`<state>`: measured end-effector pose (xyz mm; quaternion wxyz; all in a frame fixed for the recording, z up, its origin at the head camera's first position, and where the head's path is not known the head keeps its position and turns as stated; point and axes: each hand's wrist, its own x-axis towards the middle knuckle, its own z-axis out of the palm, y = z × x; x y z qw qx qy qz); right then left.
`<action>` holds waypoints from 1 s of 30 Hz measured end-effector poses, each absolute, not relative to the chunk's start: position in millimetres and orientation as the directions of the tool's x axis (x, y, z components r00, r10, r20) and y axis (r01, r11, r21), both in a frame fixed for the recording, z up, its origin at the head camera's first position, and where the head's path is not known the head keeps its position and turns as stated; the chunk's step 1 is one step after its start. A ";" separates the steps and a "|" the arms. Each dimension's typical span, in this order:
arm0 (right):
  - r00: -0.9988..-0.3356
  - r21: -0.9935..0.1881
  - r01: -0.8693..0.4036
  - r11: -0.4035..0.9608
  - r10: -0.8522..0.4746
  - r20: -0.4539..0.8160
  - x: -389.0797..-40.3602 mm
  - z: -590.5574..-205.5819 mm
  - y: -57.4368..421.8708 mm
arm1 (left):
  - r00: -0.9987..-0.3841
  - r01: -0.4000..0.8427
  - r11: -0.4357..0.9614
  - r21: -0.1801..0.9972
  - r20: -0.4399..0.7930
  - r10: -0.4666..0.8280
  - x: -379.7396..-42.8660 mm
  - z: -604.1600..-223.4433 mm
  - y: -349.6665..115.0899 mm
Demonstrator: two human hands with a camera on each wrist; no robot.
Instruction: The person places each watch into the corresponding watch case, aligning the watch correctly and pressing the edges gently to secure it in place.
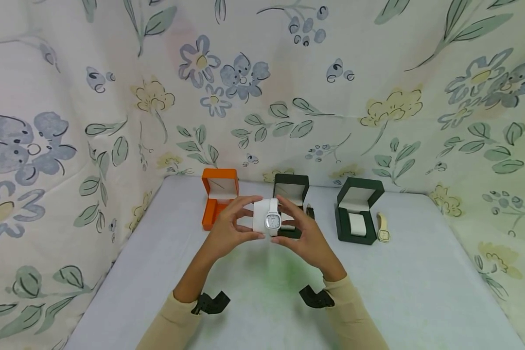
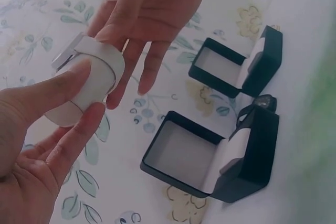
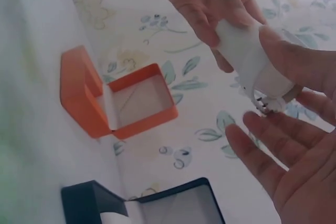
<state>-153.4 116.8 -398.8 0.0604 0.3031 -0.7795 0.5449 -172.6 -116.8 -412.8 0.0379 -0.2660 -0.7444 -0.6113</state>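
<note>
A white wristwatch (image 1: pixel 273 221) with a square silver-edged face is wrapped round a white watch cushion (image 1: pixel 259 216), held up above the table. My left hand (image 1: pixel 231 228) pinches the cushion's left end between thumb and fingers. On the other side, my right hand (image 1: pixel 307 234) holds the watch and the cushion's right end. In the right wrist view its thumb presses the cushion and its fingertips reach the strap's metal clasp (image 3: pixel 270 104). Behind the hands stands an opened orange watch box (image 1: pixel 209 214) with no cushion visible in it.
Behind the right hand is an opened dark box (image 1: pixel 291 181), with a dark watch (image 1: pixel 310 212) beside it. Farther right, another opened dark green box (image 1: pixel 358 239) holds a white cushion (image 1: pixel 357 224); a gold-toned watch (image 1: pixel 383 228) lies beside it. A floral curtain (image 1: pixel 262 97) hangs behind the table.
</note>
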 end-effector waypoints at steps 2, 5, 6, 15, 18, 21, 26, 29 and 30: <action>-0.797 -0.810 -0.547 0.212 -0.428 0.426 -150.1 -393.4 116.9 | -0.850 0.443 0.106 0.891 0.379 0.366 -172.4 -412.3 -117.2; -0.797 -0.817 -0.540 0.200 -0.433 0.421 -152.3 -397.7 118.6 | -0.846 0.435 0.117 0.893 0.361 0.393 -171.7 -410.9 -119.1; -0.799 -0.821 -0.537 0.195 -0.430 0.421 -154.0 -401.1 119.6 | -0.843 0.431 0.119 0.895 0.352 0.408 -171.4 -410.2 -120.0; -0.776 -0.821 -0.556 0.130 -0.433 0.458 -162.5 -416.4 125.7 | -0.822 0.385 0.068 0.921 0.308 0.480 -172.6 -409.7 -125.8; -0.775 -0.817 -0.563 0.125 -0.425 0.469 -162.7 -415.4 126.5 | -0.815 0.403 0.055 0.913 0.332 0.475 -174.3 -410.8 -125.3; -0.774 -0.817 -0.565 0.116 -0.417 0.476 -162.5 -413.9 127.0 | -0.809 0.423 0.052 0.905 0.351 0.472 -174.9 -411.3 -124.5; -0.780 -0.824 -0.552 0.125 -0.428 0.457 -161.2 -413.8 129.0 | -0.805 0.431 0.053 0.901 0.358 0.474 -173.2 -411.7 -124.0; -0.779 -0.828 -0.547 0.124 -0.437 0.450 -160.8 -414.5 130.1 | -0.805 0.427 0.051 0.903 0.354 0.476 -171.8 -411.7 -123.7; -0.777 -0.826 -0.550 0.123 -0.438 0.452 -161.0 -414.7 130.3 | -0.806 0.427 0.051 0.903 0.354 0.474 -171.5 -411.5 -123.5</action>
